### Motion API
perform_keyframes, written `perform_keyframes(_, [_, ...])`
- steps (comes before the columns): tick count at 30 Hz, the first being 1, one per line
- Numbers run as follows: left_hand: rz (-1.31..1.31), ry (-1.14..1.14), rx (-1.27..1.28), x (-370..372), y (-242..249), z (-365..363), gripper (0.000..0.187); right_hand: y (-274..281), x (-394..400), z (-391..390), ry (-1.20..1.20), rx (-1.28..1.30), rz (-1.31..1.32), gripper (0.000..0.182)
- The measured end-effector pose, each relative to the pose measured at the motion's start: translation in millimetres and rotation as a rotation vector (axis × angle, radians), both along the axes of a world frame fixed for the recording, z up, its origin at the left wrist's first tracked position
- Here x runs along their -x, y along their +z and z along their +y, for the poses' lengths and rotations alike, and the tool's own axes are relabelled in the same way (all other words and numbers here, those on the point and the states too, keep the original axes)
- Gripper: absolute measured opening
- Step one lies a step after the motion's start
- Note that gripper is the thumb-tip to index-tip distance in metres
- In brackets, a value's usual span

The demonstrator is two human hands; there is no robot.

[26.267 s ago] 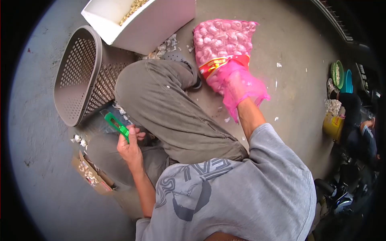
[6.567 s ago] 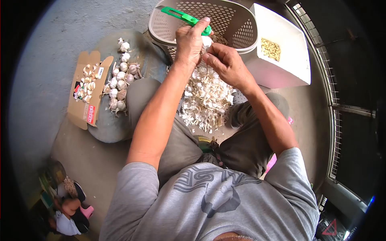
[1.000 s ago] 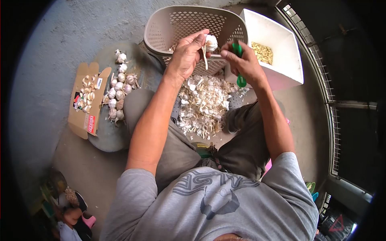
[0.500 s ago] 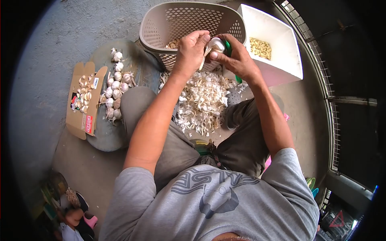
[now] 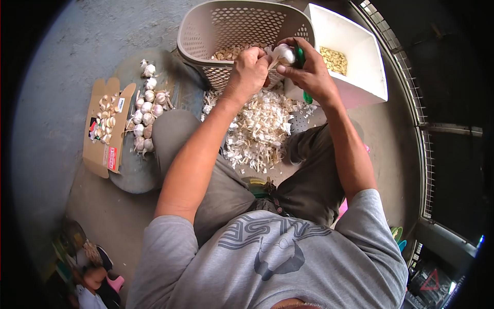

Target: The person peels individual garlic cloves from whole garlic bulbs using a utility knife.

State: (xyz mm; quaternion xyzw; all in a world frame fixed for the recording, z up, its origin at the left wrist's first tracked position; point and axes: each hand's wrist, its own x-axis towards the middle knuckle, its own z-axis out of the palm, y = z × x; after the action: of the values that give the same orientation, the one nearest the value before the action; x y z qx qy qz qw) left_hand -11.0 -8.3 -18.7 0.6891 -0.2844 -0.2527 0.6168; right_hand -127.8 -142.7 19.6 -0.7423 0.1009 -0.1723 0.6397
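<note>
A white garlic bulb (image 5: pixel 284 54) is held above the near rim of the tall perforated basket (image 5: pixel 193 38). My right hand (image 5: pixel 313 69) grips the bulb together with a green-handled tool (image 5: pixel 300 55); the tool's blade is hidden. My left hand (image 5: pixel 248 74) is closed at the bulb's stem side, its fingertips pinching the peel there. Peeled-off skins (image 5: pixel 260 129) lie in a heap below both hands, between my legs. Inside the basket are many loose cloves (image 5: pixel 231 52).
Several garlic bulbs (image 5: pixel 146 107) lie on a round stool (image 5: pixel 131 177) at the left, beside an opened cardboard box (image 5: pixel 98 154) with cloves. A white foam box (image 5: pixel 360 72) with pale cloves stands right of the basket. Part of another person (image 5: pixel 95 278) shows at lower left.
Both hands have shifted slightly; the bulb is now turned, showing more of its white side. My left hand has come lower, and more cloves in the basket are visible.
</note>
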Motion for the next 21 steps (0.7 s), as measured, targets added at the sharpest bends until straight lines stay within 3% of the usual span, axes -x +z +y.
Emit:
perform_keyframes(2, [-0.158, 0.061, -0.053, -5.0, -8.9, -2.4, 0.025, 2.2, 1.7, -3.5, 0.015, -0.082, -0.026, 0.052])
perform_keyframes(6, [0.010, -0.139, 0.026, -7.3, -3.4, 2.6, 0.022, 6.7, 4.2, -13.2, 0.005, -0.084, 0.013, 0.054])
perform_keyframes(10, [-0.356, -0.420, -0.302, 6.7, 18.9, 16.3, 0.016, 6.5, 5.8, -19.4, 0.032, -0.160, 0.000, 0.053])
perform_keyframes(11, [-0.494, -0.458, -0.335, 3.5, -6.2, 12.3, 0.018, 8.1, 7.0, -19.6, 0.042, -0.179, -0.001, 0.053])
perform_keyframes(14, [-0.628, -0.361, -0.262, 4.4, -26.6, 11.0, 0.019, 7.7, 5.6, -19.3, 0.057, -0.140, 0.022, 0.054])
perform_keyframes(15, [-0.508, -0.340, -0.359, 1.4, -14.5, 9.3, 0.018, 6.6, 5.5, -18.4, 0.055, -0.111, 0.034, 0.055])
perform_keyframes(18, [-0.153, -0.260, -0.031, -13.0, -5.5, 7.3, 0.019, 2.7, 3.3, -13.5, 0.011, -0.032, 0.060, 0.053])
perform_keyframes(19, [0.071, -0.263, 0.048, -13.6, -1.1, 8.2, 0.015, 1.4, 2.3, -11.9, -0.006, -0.002, 0.074, 0.053])
perform_keyframes(21, [0.002, -0.303, 0.054, -15.3, -2.0, 8.2, 0.011, 1.6, -0.1, -8.1, -0.031, 0.069, 0.108, 0.052])
